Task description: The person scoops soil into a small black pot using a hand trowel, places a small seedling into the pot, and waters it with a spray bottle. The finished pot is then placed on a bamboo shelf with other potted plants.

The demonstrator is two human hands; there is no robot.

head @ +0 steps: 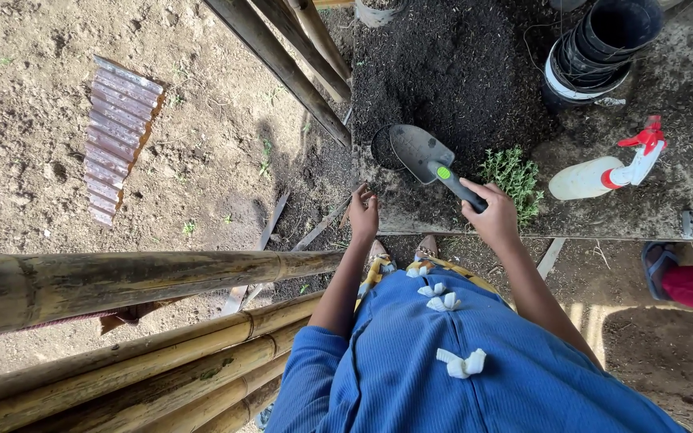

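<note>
A dirt-strewn grey worktable [667,210] carries a heap of dark potting soil [451,72]. The right hand [492,215] grips a grey metal trowel with black handle [431,159], blade resting on the soil; the left hand [362,210] hovers loosely curled, holding nothing, near the table edge.

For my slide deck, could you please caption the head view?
Right hand holds a trowel over dark soil; left hand rests nearby.

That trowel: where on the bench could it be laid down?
Bare room lies right of the spray bottle and on the dark soil left of the stacked pots. It is crowded around the trowel, between the herb plant and the left hand.
</note>
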